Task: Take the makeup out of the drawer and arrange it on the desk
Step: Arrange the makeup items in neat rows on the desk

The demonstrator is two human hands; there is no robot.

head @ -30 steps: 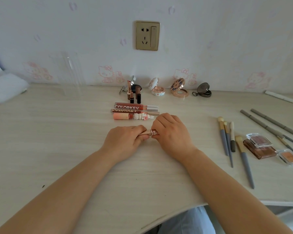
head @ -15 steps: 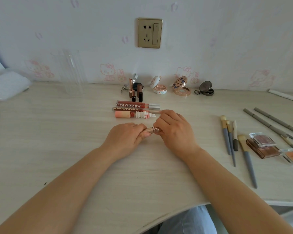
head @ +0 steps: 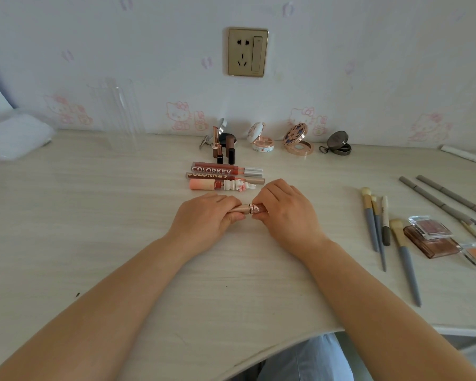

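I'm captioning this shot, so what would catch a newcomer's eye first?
Both hands, left hand and right hand, meet mid-desk gripping a rose-gold lip gloss tube. Just behind lie two COLORKEY glosses. Grey-handled brushes lie at the right.

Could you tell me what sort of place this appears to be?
Probably a bedroom dressing desk at home: cartoon-cat wallpaper behind a pale wood desk, with open compacts, lip glosses and makeup brushes laid out in rows.

Soft, even daylight; bright, no glare. Faint shadows under each hand on the desk [head: 94, 215]. Wide-angle bowing at edges. Focus sharp centrally, softer toward corners.
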